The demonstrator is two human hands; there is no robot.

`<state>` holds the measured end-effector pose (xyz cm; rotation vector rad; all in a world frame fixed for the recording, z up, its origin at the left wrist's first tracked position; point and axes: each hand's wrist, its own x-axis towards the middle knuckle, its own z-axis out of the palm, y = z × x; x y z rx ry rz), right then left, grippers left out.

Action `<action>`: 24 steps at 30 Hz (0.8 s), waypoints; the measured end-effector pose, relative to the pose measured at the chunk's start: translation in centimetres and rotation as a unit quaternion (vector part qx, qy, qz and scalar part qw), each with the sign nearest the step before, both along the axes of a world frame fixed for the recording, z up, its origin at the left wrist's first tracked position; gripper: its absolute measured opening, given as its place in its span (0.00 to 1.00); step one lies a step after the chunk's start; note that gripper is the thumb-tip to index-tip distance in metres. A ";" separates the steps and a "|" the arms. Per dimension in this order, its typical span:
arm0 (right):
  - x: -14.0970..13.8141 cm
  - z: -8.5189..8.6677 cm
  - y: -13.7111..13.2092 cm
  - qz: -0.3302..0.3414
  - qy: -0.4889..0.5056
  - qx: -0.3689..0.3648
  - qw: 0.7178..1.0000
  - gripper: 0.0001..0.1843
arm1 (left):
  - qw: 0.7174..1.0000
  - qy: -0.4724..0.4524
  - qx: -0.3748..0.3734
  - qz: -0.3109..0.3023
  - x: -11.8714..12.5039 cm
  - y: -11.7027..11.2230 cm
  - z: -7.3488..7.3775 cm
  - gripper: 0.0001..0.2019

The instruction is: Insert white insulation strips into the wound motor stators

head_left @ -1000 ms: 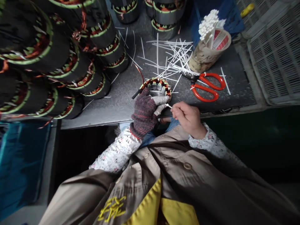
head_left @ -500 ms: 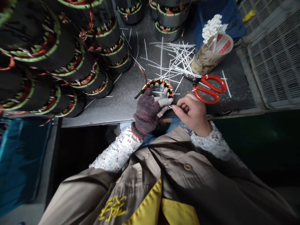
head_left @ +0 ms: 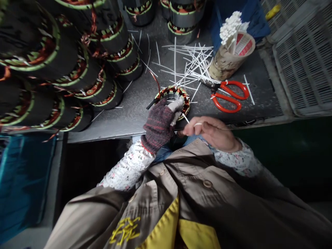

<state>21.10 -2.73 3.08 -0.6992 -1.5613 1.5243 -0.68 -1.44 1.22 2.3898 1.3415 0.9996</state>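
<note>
Gripping stator [head_left: 176, 89] left hand [head_left: 158, 126], white strip [head_left: 185, 118] right hand [head_left: 210, 133]

Khaki coat [head_left: 197, 193] with yellow trim [head_left: 160, 224], floral sleeves [head_left: 127, 169] — left hand [head_left: 158, 126] in dark knit glove [head_left: 158, 126].

Red-handled steel scissors [head_left: 228, 99] lie on the dark metal counter [head_left: 259, 100] beside a tan cylindrical holder [head_left: 221, 64] of white cable ties; black copper-wound motor stators [head_left: 72, 65] stand in rows at left.

The bare right hand [head_left: 210, 133] has swung lower and flatter, fingers extended (knuckles now uppermost), and a longer length of thin white plastic strip [head_left: 185, 118] projects toward the copper-wound stator [head_left: 185, 103].
</note>
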 end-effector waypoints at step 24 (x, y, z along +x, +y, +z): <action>9.2 -1.4 9.8 -0.116 -0.721 0.257 0.633 0.32 | 0.971 0.238 0.024 0.003 1.4 0.2 0.9 0.27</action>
